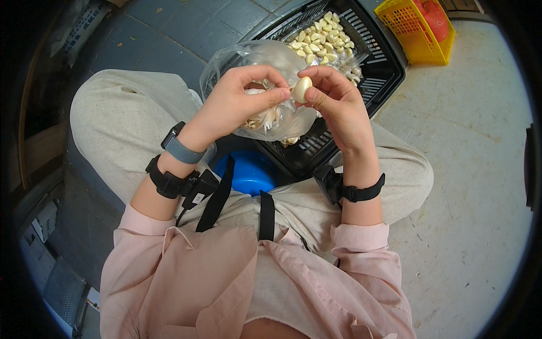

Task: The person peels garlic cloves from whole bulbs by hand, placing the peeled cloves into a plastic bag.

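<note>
A peeled garlic clove (302, 90) sits between the thumb and fingers of my right hand (347, 104). My left hand (235, 101) pinches a thin scrap, probably garlic skin, at the clove's left side. Below both hands is a clear plastic bag (222, 63) with papery garlic skins (269, 118) in it. Behind it, many peeled cloves (319, 40) lie on plastic film in a black slotted basket (387, 80). Part of a garlic bulb (290, 141) shows under the bag's lower edge.
A blue plastic object (250, 171), perhaps a stool or basin, is between my legs. At the upper right stands a yellow plastic basket (406, 40) holding something red (436, 21). Grey floor tiles (169, 25) run along the upper left.
</note>
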### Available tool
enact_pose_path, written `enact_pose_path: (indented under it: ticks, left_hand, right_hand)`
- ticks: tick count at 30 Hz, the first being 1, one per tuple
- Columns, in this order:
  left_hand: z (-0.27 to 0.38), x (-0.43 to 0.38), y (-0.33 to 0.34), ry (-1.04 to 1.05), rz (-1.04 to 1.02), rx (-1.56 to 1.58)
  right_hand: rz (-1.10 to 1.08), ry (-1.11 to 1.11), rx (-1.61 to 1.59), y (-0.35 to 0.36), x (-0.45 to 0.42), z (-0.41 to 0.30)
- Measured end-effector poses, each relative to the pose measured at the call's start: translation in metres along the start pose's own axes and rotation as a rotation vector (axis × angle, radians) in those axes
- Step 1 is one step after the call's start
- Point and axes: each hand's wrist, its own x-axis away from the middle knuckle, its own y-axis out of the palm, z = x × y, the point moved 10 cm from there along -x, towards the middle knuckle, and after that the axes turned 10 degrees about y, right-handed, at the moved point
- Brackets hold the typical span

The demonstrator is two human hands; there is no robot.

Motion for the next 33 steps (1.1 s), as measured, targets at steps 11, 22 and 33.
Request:
enact_pose_path:
  ticks: [11,22,33]
  left_hand:
    - [-0.004,-0.002,-0.013,0.03,0.093,-0.143]
    - [0.062,0.009,-0.018,0.408,0.313,-0.426]
    - [0.095,0.019,0.01,0.675,0.198,-0.653]
  right_hand:
    - [-0.127,0.075,-0.392,-0.004,0.001,0.005]
    - [-0.253,0.176,-0.63,0.019,0.007,0.006]
    - [-0.088,0.167,-0.443,0.014,0.006,0.011]
